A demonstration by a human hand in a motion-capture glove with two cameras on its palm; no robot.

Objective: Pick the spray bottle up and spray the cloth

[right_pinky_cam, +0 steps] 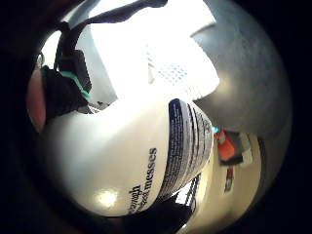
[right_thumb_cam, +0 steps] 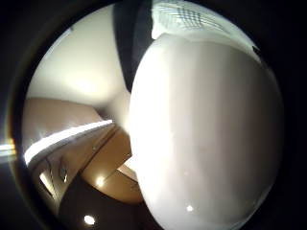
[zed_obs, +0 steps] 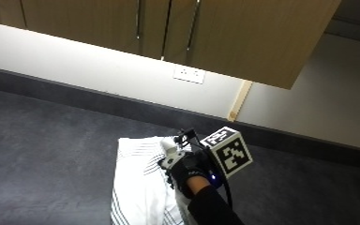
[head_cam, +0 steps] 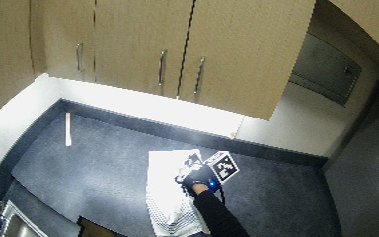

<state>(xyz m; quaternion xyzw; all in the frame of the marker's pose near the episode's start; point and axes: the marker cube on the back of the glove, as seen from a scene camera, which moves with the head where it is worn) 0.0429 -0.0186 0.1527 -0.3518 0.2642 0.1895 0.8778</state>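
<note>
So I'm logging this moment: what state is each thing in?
spray bottle: held off the counter, above the cloth
cloth: spread flat on the counter
right hand: fingers wrapped round the bottle
cupboard doors: closed

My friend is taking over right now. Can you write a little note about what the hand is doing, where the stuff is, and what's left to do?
Right hand: grips the white spray bottle, held over the cloth.
Cloth: white with stripes, lying on the dark counter below the wooden cabinets.
Done: bottle picked up and brought above the cloth.
Left: spraying the cloth; the pictures show no spray and no wet patch, so treat it as not yet done.
</note>
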